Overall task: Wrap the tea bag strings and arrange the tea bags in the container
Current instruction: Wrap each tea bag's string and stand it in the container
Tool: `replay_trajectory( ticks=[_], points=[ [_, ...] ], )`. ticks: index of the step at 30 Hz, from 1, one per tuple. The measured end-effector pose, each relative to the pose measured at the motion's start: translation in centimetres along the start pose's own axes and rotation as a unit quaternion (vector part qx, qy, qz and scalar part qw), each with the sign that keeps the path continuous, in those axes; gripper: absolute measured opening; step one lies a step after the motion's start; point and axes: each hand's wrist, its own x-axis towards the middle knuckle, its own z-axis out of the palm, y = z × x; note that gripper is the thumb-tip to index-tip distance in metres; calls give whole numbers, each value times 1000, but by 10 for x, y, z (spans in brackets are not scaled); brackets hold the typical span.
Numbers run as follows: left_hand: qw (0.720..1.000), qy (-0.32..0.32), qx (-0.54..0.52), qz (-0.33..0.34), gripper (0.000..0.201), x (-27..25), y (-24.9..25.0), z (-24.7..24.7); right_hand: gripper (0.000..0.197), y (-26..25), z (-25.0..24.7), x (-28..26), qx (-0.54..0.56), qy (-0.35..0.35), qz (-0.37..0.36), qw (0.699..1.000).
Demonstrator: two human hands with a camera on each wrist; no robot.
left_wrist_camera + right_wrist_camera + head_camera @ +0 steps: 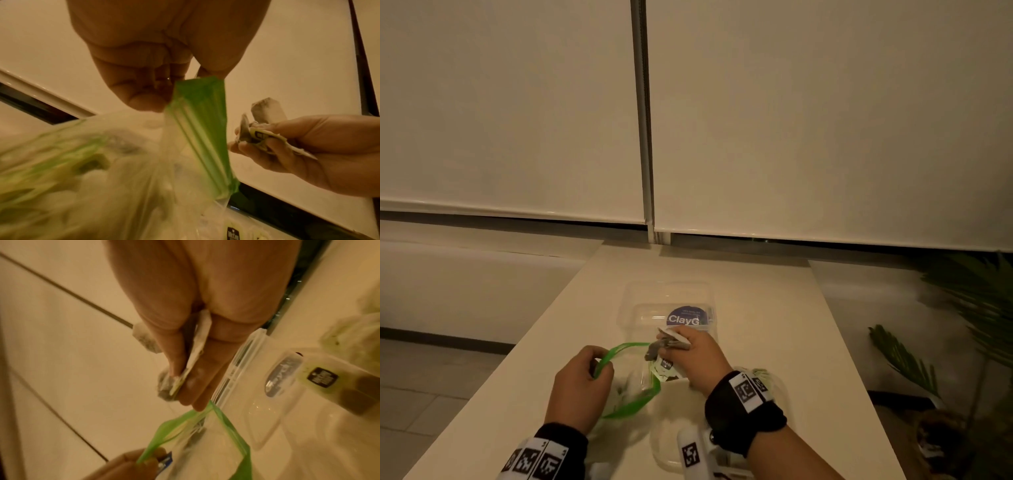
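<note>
A clear zip bag with a green rim [626, 407] lies open on the table, with several tea bags blurred inside it [82, 162]. My left hand [599, 366] pinches the green rim [197, 116] on its left side. My right hand [667, 346] hovers just over the bag's mouth and grips a small bunch of tea bags [657, 349] with their paper tags between thumb and fingers [180, 382]. One tea bag [267, 110] sticks out above the fingers. The clear plastic container [633, 308] with a purple round sticker [683, 317] stands just beyond the right hand.
More tea bags with green tags [762, 375] lie by my right wrist, one with a black label [322, 377]. A second clear plastic piece [667, 452] sits near the table's front edge. A plant [962, 325] stands off the table's right side. Window blinds hang behind.
</note>
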Motion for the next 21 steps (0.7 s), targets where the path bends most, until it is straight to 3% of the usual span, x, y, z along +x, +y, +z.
replay_trajectory(
  ticks=[5,9,12,14,18,21],
  points=[
    [997,-28,68,21,9,-7,3,8,16,17,-19,-14,102,18,40,994],
    [987,-22,124,102,49,-18,8,15,22,11,-46,-30,179,7,50,983],
    [977,-24,60,203,65,-34,36,20,28,-8,-70,-40,239,14,3,971],
    [971,-51,-10,235,69,-42,52,28,19,-27,-84,-47,272,19,-29,962],
    [958,-148,-161,187,70,-48,69,52,13,-66,-106,-61,275,32,-73,958],
    [912,-228,-334,64,74,-57,87,74,12,-80,-112,-71,230,32,-97,968]
  ],
)
